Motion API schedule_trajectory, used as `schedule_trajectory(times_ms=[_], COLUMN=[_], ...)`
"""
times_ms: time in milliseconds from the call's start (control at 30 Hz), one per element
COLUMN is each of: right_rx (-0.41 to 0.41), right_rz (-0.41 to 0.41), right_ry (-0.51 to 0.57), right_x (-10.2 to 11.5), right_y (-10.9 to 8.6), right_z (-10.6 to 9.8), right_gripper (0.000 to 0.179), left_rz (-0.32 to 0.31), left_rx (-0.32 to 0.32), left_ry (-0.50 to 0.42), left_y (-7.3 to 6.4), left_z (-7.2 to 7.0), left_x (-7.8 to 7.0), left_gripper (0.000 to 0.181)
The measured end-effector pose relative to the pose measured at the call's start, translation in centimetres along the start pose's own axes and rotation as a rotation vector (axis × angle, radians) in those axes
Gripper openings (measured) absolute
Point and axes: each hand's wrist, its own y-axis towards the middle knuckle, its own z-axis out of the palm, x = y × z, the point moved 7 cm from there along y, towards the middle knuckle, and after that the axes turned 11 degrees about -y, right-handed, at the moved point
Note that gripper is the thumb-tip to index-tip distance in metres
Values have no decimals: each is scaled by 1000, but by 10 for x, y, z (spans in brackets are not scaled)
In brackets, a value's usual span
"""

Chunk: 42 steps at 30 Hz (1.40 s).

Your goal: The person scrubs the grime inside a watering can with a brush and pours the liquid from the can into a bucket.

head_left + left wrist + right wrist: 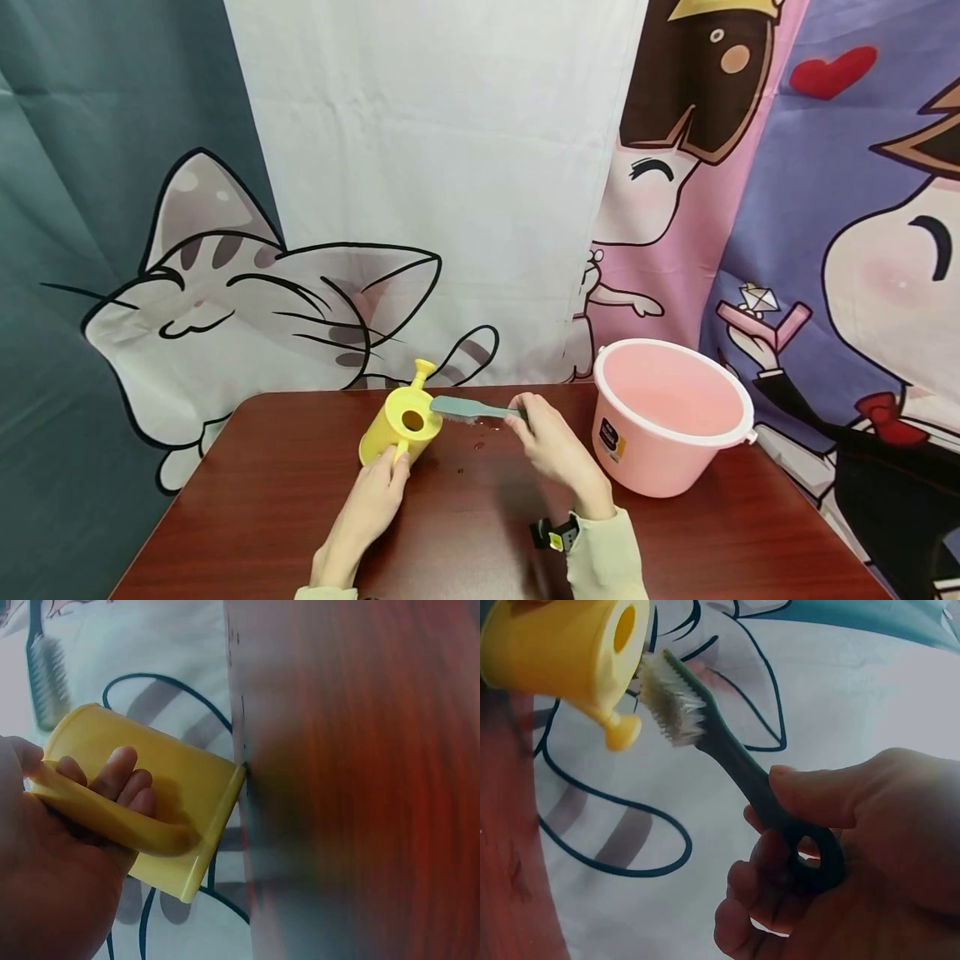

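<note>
A small yellow watering can [384,435] is tilted above the table, its round top opening showing and its spout pointing away. My left hand [377,498] grips the can's handle, with fingers curled round it in the left wrist view. In my right hand [553,442] is a grey-green scrub brush [467,407], pinched by the handle between thumb and fingers. The brush's pale bristles [671,705] face down and sit close beside the can's top rim. Whether they touch it, I cannot tell.
A pink bucket [647,458] with a white rim stands at the right of the brown table [465,542]. A few water drops [478,446] lie on the wood below the brush. Behind the table hangs a printed cartoon cloth [450,167].
</note>
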Motion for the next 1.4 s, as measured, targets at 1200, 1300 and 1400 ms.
schedule_trajectory(times_ms=[1200,1300,1400], right_rx=[-8,-4,5], right_rz=[-183,-192,-213], right_ry=[-193,-189,-194], right_x=[9,10,12], right_y=[8,11,12], right_z=[-3,5,15], right_gripper=[9,10,9], left_rz=[129,124,112], left_rx=[155,175,189], left_ry=[51,49,49], left_y=[14,13,12], left_z=[48,52,54], left_x=[-27,-28,-28], left_gripper=[27,26,26])
